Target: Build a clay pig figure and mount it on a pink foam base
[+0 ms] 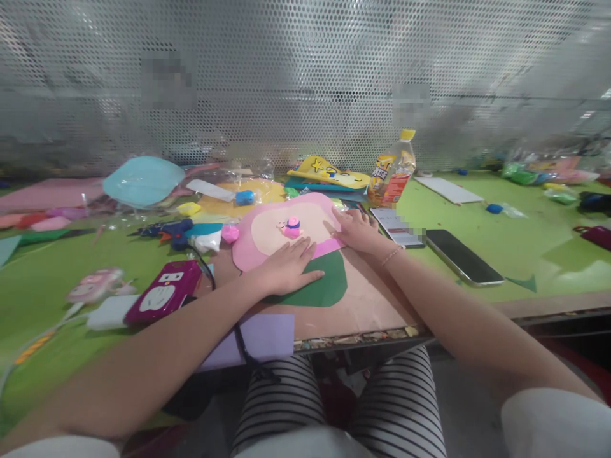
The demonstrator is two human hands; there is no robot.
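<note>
A pink wavy-edged paper shape [245,245] with a cream centre lies on the table in front of me. On its cream part sits a small snail figure [292,228], pink with a blue band on its shell. My left hand [291,264] rests flat on the lower edge of the shape, fingers spread, thumb over a dark green paper piece [329,280]. My right hand [356,228] lies on the shape's right edge with its fingers stretched out. A lump of pink clay [230,233] is by the shape's left side.
Two phones, one lit [398,227] and one dark [463,256], lie to the right. A drink bottle [392,172] stands behind them. To the left are a purple power bank [165,292], a glue gun [176,232] and a cable. Lilac paper [270,337] overhangs the front edge.
</note>
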